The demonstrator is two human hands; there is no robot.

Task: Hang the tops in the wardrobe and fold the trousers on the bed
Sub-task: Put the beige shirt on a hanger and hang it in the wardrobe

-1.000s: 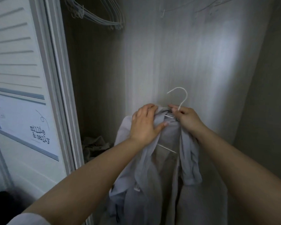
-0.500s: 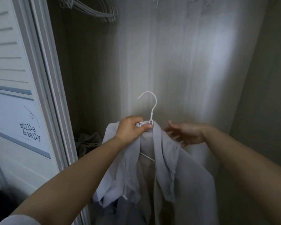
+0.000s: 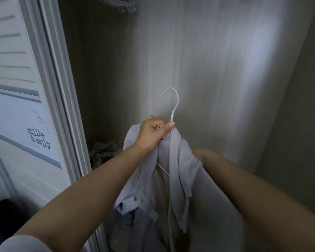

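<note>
White hanger [image 3: 171, 113], shirt [image 3: 178, 160], left hand [image 3: 151, 132] grip

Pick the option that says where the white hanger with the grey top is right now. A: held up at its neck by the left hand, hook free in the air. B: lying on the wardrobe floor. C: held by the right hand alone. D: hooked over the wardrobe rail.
A: the left hand grips the white hanger at its neck, the grey top draped on it, the hook touching nothing.

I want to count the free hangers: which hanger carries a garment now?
The white wire hanger gripped by the left hand carries the pale shirt; the empty hangers at top hang bare.
</note>
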